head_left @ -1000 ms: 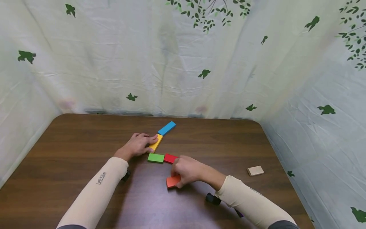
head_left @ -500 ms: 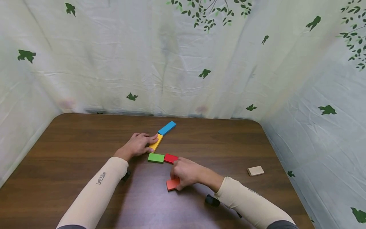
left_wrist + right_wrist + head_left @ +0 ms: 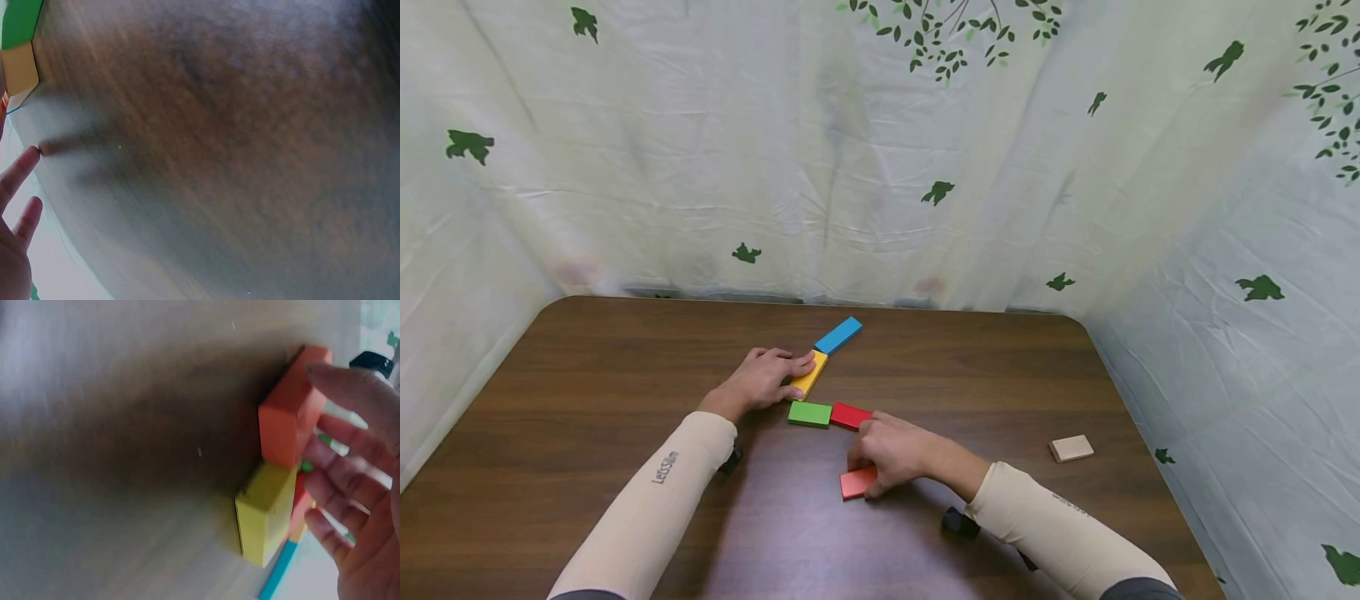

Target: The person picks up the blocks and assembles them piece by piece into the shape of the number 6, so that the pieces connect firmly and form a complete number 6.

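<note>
My left hand (image 3: 763,377) rests with straight, spread fingers at a flat yellow block (image 3: 809,375), its thumb and a fingertip touching the top. At the yellow block's far end lies a blue block (image 3: 838,335); near its lower end are a green block (image 3: 809,414) and a red block (image 3: 850,416), end to end. My right hand (image 3: 893,452) pinches an orange block (image 3: 856,483) in front of the red one, thumb on its near side. In the right wrist view a second yellow block (image 3: 265,512) stands against the orange block (image 3: 289,412); the right hand hides it in the head view.
A pale wooden block (image 3: 1071,448) lies alone toward the right of the brown table (image 3: 625,350). White curtains (image 3: 700,167) with green leaf prints hang behind and at both sides. Dark wrist cameras sit under both sleeves.
The orange block has shifted slightly toward me and to the right, with the right hand barely moving. The left hand and the other visible blocks stay in place.
</note>
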A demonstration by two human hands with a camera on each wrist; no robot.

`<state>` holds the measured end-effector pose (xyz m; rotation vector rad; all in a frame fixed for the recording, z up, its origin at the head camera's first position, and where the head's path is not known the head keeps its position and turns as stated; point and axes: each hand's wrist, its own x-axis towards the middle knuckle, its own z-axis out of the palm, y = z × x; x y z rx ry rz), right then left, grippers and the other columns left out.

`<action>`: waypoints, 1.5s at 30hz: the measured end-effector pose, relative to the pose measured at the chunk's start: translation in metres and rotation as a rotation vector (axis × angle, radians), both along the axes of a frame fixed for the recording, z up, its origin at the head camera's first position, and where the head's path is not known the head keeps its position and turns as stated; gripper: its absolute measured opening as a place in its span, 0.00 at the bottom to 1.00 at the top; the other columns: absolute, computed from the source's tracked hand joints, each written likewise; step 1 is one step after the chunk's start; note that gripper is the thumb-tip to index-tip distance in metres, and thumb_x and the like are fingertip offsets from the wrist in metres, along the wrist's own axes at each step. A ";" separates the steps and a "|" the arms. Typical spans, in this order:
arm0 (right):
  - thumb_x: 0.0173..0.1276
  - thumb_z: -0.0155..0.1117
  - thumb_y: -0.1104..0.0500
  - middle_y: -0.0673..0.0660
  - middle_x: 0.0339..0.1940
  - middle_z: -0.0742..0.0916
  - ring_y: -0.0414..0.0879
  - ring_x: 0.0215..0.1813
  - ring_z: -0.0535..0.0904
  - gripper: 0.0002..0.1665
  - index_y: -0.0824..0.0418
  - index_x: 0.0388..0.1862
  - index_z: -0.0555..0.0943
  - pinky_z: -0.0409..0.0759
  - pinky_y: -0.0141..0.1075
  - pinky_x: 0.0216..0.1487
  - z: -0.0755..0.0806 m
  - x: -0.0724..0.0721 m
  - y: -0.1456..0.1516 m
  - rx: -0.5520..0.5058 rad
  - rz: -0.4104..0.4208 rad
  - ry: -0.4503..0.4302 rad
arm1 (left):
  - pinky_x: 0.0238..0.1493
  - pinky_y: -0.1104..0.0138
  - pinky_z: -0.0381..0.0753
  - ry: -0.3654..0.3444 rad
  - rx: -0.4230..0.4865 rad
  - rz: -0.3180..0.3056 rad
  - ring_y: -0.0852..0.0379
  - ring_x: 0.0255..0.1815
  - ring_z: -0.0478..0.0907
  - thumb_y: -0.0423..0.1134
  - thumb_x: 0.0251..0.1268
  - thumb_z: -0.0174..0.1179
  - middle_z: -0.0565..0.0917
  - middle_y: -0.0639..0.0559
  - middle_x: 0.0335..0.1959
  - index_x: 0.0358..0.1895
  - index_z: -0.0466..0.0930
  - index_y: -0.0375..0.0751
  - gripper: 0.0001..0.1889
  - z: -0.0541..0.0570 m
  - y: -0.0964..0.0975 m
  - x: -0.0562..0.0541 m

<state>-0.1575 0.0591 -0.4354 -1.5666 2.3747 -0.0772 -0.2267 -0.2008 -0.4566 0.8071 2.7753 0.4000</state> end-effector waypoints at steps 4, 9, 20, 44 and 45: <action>0.53 0.76 0.46 0.42 0.43 0.84 0.34 0.46 0.72 0.23 0.49 0.48 0.85 0.66 0.29 0.48 0.004 -0.007 0.003 0.014 0.065 -0.053 | 0.63 0.41 0.54 -0.001 -0.001 0.002 0.34 0.67 0.61 0.47 0.62 0.63 0.63 0.47 0.73 0.70 0.63 0.43 0.34 0.000 0.000 0.000; 0.52 0.77 0.48 0.42 0.49 0.82 0.37 0.50 0.70 0.28 0.45 0.54 0.83 0.65 0.30 0.50 0.009 -0.015 0.003 0.058 0.146 -0.058 | 0.63 0.41 0.54 0.003 -0.001 -0.002 0.34 0.67 0.62 0.47 0.62 0.63 0.63 0.47 0.73 0.70 0.63 0.43 0.34 0.000 -0.001 0.000; 0.50 0.79 0.49 0.45 0.54 0.76 0.39 0.56 0.67 0.37 0.36 0.61 0.78 0.65 0.35 0.56 0.014 -0.016 -0.006 0.177 0.212 0.014 | 0.63 0.41 0.54 0.000 -0.003 -0.004 0.34 0.67 0.62 0.47 0.62 0.63 0.63 0.47 0.73 0.70 0.63 0.43 0.35 0.000 0.000 0.000; 0.48 0.80 0.46 0.47 0.57 0.76 0.40 0.59 0.67 0.41 0.39 0.64 0.75 0.66 0.37 0.60 0.016 -0.018 -0.001 0.124 0.160 -0.011 | 0.64 0.41 0.54 -0.002 -0.017 0.003 0.35 0.68 0.61 0.48 0.62 0.63 0.63 0.47 0.73 0.71 0.63 0.44 0.35 0.000 0.000 0.000; 0.48 0.80 0.46 0.47 0.58 0.75 0.41 0.60 0.67 0.43 0.40 0.65 0.74 0.65 0.39 0.61 0.018 -0.020 0.002 0.113 0.135 -0.026 | 0.64 0.41 0.54 0.000 -0.018 0.001 0.34 0.68 0.61 0.48 0.62 0.63 0.63 0.47 0.73 0.71 0.63 0.44 0.35 0.000 0.000 0.000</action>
